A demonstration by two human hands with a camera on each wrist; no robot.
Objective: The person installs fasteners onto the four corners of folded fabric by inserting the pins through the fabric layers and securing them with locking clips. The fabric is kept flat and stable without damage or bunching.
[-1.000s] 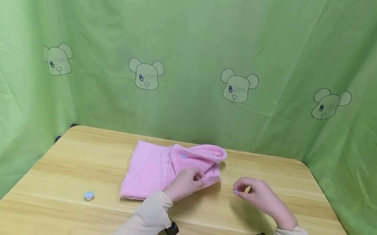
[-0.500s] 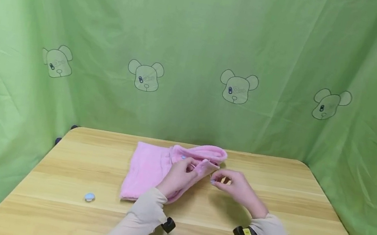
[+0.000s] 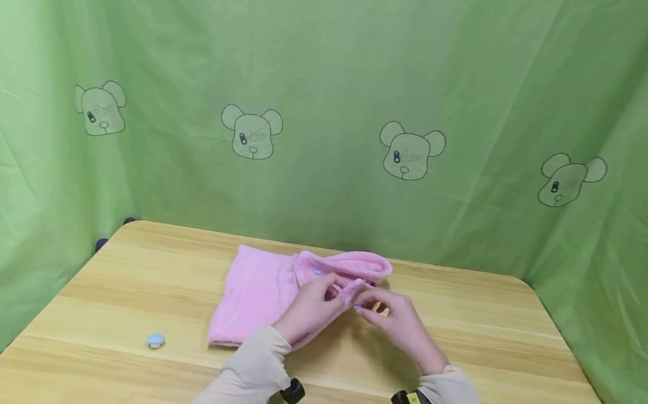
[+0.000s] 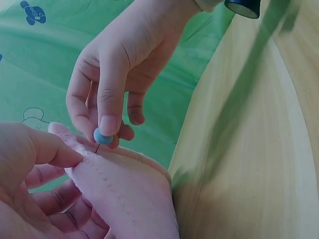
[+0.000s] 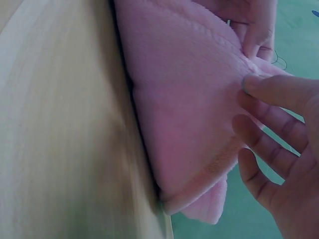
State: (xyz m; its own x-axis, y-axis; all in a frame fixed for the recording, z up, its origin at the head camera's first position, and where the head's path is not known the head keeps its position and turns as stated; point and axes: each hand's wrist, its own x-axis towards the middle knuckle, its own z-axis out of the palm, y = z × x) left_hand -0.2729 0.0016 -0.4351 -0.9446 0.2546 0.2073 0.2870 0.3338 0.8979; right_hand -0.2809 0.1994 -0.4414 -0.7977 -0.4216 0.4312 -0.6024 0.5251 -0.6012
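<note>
A pink plush cloth (image 3: 254,290) lies folded on the table, its right corner raised in a fold. My left hand (image 3: 305,307) pinches that raised edge between thumb and fingers. From the right, my right hand (image 3: 397,319) holds a small blue-headed pin (image 4: 103,137) between thumb and fingertips. In the left wrist view the pin's thin shaft meets the cloth edge close to my left thumb. The right wrist view shows the fingertips of both hands close together at the cloth's edge. A blue spot (image 3: 317,272) sits on the cloth's upper layer.
A small blue-capped piece with a pale base (image 3: 155,340) lies on the wooden table (image 3: 78,361), left of the cloth. Green curtains (image 3: 342,55) printed with bear heads hang behind and on both sides.
My right hand has moved left with the blue-headed pin, up to the cloth. My left hand has lifted and folded up the cloth's right edge.
</note>
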